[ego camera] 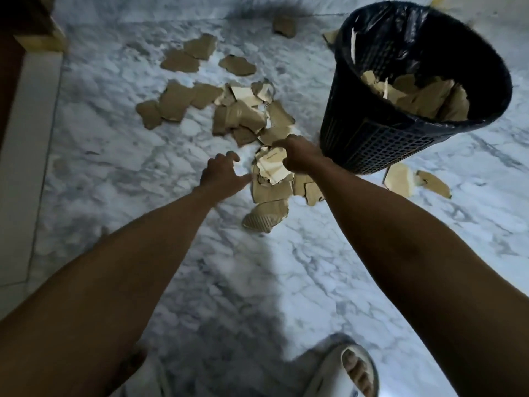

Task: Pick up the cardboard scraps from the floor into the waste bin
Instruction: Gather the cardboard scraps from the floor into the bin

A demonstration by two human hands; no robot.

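Far left, brown cardboard scraps (174, 101) lie spread over the marble floor (120, 173); your left hand (221, 176) hovers low over the floor with fingers loosely curled and thumb out, holding nothing, just beside a pale scrap (272, 167); your right hand (297, 159) has its fingers curled round that pale scrap, atop a small heap; to the right stands the waste bin (400, 144), dark, lined with a bag, already holding scraps; two more pieces (415, 181) lie by its base.

Torn brown cardboard scraps (243, 116) litter the floor beside half-filled waste bin (380, 150)
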